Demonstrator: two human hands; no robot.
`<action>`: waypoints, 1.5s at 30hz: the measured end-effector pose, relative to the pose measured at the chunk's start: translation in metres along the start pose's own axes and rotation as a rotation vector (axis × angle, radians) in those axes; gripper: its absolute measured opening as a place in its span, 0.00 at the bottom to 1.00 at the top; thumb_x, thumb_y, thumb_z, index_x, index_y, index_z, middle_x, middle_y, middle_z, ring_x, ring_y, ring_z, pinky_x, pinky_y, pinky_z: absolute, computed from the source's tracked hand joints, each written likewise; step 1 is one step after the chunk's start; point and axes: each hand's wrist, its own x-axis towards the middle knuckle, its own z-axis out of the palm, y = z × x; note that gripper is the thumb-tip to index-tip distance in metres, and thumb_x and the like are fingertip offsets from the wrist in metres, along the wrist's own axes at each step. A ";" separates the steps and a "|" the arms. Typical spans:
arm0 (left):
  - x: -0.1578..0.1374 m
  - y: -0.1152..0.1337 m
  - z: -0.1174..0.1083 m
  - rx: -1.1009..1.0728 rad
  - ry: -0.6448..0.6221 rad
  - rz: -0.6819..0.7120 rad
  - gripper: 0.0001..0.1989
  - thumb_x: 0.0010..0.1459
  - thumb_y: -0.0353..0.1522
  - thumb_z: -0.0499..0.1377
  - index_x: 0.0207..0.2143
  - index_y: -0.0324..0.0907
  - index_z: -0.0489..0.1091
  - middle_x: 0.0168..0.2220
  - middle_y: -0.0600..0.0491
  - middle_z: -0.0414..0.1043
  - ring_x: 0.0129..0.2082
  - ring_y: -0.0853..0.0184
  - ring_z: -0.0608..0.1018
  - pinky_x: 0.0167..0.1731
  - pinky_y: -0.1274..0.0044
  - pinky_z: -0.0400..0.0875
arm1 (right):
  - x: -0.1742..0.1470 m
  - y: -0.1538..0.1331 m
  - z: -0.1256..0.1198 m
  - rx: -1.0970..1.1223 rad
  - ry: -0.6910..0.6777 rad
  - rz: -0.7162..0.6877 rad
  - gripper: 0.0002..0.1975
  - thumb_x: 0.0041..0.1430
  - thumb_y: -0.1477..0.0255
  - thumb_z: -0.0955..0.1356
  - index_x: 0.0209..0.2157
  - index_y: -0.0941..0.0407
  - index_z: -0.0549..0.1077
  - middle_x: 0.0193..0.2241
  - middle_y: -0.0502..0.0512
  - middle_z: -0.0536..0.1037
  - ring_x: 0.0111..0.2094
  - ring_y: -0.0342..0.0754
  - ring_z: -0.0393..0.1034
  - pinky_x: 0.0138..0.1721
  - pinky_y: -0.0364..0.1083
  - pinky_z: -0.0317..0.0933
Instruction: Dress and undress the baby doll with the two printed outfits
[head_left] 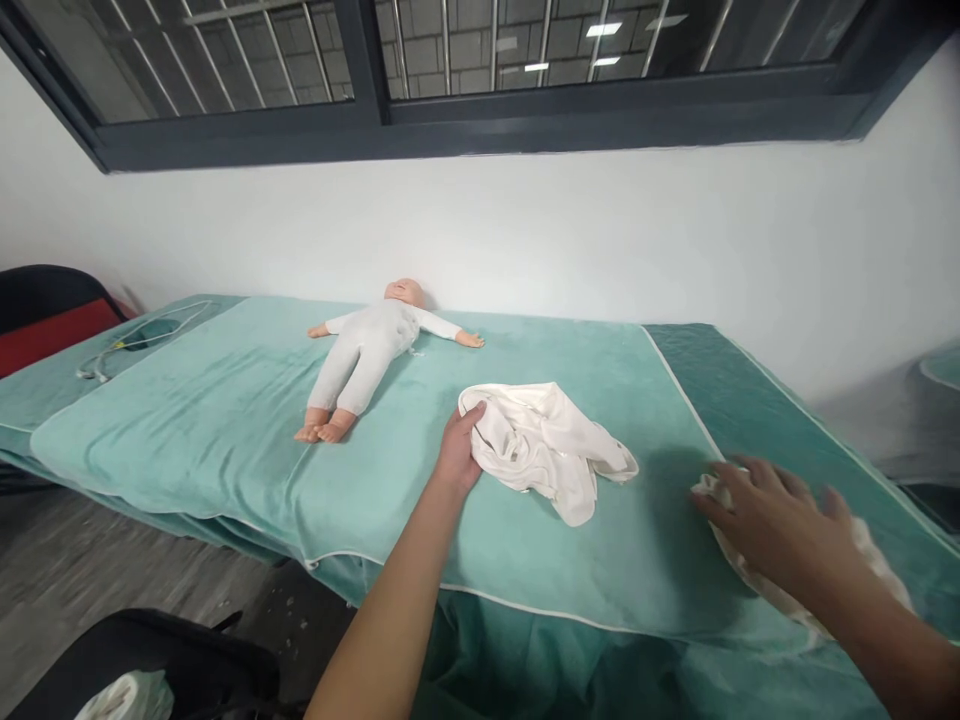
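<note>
My left hand (459,450) is closed on the left edge of a crumpled white cloth garment (551,440), thumb on top, and the garment rests on the green bed cover. To the right, my right hand (784,530) is over a second white cloth (877,565), fingers apart and somewhat blurred. Most of that cloth is hidden beneath the hand and forearm; whether the fingers touch it is unclear. A baby doll (375,340) in a white long-sleeved suit lies on its back farther off, arms spread and feet bare.
The bed (210,420) with its green cover stands against a white wall under a barred window (480,60). A white cord (97,362) lies at its left end. Black chairs stand at far left and front left; the front-left chair (180,650) has a whitish bundle (127,697) on it.
</note>
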 end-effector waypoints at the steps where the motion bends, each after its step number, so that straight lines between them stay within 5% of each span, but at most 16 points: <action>1: 0.000 0.004 0.005 0.061 0.000 0.002 0.22 0.46 0.37 0.71 0.43 0.38 0.74 0.39 0.46 0.80 0.40 0.57 0.81 0.48 0.68 0.72 | 0.007 -0.011 -0.004 -0.023 -0.020 -0.019 0.19 0.61 0.53 0.59 0.43 0.46 0.74 0.54 0.72 0.71 0.57 0.79 0.63 0.51 0.81 0.48; 4: -0.006 0.027 0.027 0.323 -0.092 -0.005 0.21 0.45 0.38 0.71 0.41 0.38 0.75 0.36 0.48 0.79 0.34 0.60 0.79 0.39 0.71 0.71 | 0.036 -0.052 -0.022 0.221 -0.082 -0.118 0.23 0.64 0.54 0.60 0.55 0.51 0.68 0.59 0.67 0.69 0.60 0.67 0.64 0.57 0.68 0.60; 8: -0.026 0.072 0.072 0.798 -0.437 0.074 0.12 0.53 0.40 0.66 0.31 0.40 0.74 0.29 0.54 0.73 0.28 0.66 0.73 0.30 0.76 0.64 | 0.078 -0.115 -0.057 0.582 -0.096 -0.242 0.26 0.66 0.57 0.63 0.62 0.47 0.60 0.62 0.57 0.66 0.62 0.55 0.62 0.60 0.57 0.61; 13: -0.053 0.119 0.118 1.164 -0.631 0.398 0.10 0.60 0.37 0.58 0.32 0.41 0.76 0.30 0.55 0.74 0.34 0.64 0.74 0.33 0.76 0.63 | 0.123 -0.165 -0.099 0.824 -0.133 -0.396 0.16 0.63 0.60 0.68 0.49 0.52 0.72 0.51 0.55 0.76 0.53 0.52 0.70 0.55 0.52 0.63; 16: -0.061 0.136 0.129 1.275 -0.583 0.486 0.10 0.59 0.37 0.58 0.31 0.42 0.76 0.28 0.56 0.73 0.32 0.64 0.73 0.34 0.75 0.62 | 0.140 -0.174 -0.116 0.886 -0.212 -0.396 0.13 0.60 0.61 0.69 0.42 0.54 0.74 0.39 0.53 0.79 0.40 0.48 0.73 0.42 0.47 0.66; 20: -0.063 0.149 0.129 1.578 -0.381 0.726 0.08 0.58 0.30 0.55 0.36 0.43 0.75 0.33 0.54 0.75 0.36 0.60 0.76 0.39 0.72 0.64 | 0.148 -0.174 -0.127 0.629 -0.231 -0.395 0.08 0.60 0.68 0.66 0.39 0.54 0.74 0.27 0.48 0.75 0.29 0.44 0.68 0.30 0.43 0.57; 26: -0.054 0.154 0.109 1.860 -0.033 0.910 0.15 0.55 0.24 0.51 0.43 0.43 0.71 0.44 0.49 0.74 0.44 0.56 0.76 0.39 0.69 0.66 | 0.141 -0.150 -0.118 0.313 -0.065 -0.278 0.17 0.59 0.75 0.59 0.45 0.53 0.74 0.38 0.53 0.79 0.37 0.52 0.72 0.34 0.46 0.59; 31: -0.046 0.154 0.088 1.650 0.043 0.817 0.12 0.56 0.26 0.51 0.39 0.44 0.71 0.41 0.51 0.76 0.42 0.59 0.76 0.41 0.71 0.68 | 0.128 -0.118 -0.107 0.232 0.007 -0.174 0.20 0.59 0.75 0.58 0.46 0.50 0.75 0.45 0.54 0.79 0.46 0.56 0.72 0.44 0.52 0.63; 35: -0.043 0.158 0.079 1.519 0.098 0.661 0.08 0.59 0.32 0.53 0.38 0.46 0.72 0.38 0.51 0.77 0.39 0.58 0.76 0.38 0.71 0.68 | 0.122 -0.095 -0.104 0.277 0.014 -0.055 0.20 0.57 0.75 0.58 0.45 0.49 0.75 0.43 0.54 0.80 0.44 0.55 0.73 0.41 0.50 0.65; 39: -0.033 0.163 0.078 1.711 0.154 0.512 0.08 0.59 0.38 0.56 0.36 0.46 0.73 0.33 0.48 0.77 0.35 0.54 0.76 0.37 0.67 0.67 | 0.131 -0.079 -0.104 0.264 -0.057 0.098 0.18 0.58 0.73 0.58 0.41 0.49 0.76 0.36 0.53 0.80 0.37 0.53 0.74 0.33 0.46 0.64; 45: 0.015 0.167 0.068 1.935 0.087 0.172 0.21 0.53 0.52 0.60 0.34 0.44 0.72 0.38 0.43 0.77 0.40 0.47 0.76 0.41 0.61 0.67 | 0.169 -0.069 -0.077 0.011 -0.274 0.085 0.15 0.60 0.70 0.59 0.40 0.51 0.76 0.41 0.55 0.80 0.41 0.55 0.73 0.36 0.48 0.62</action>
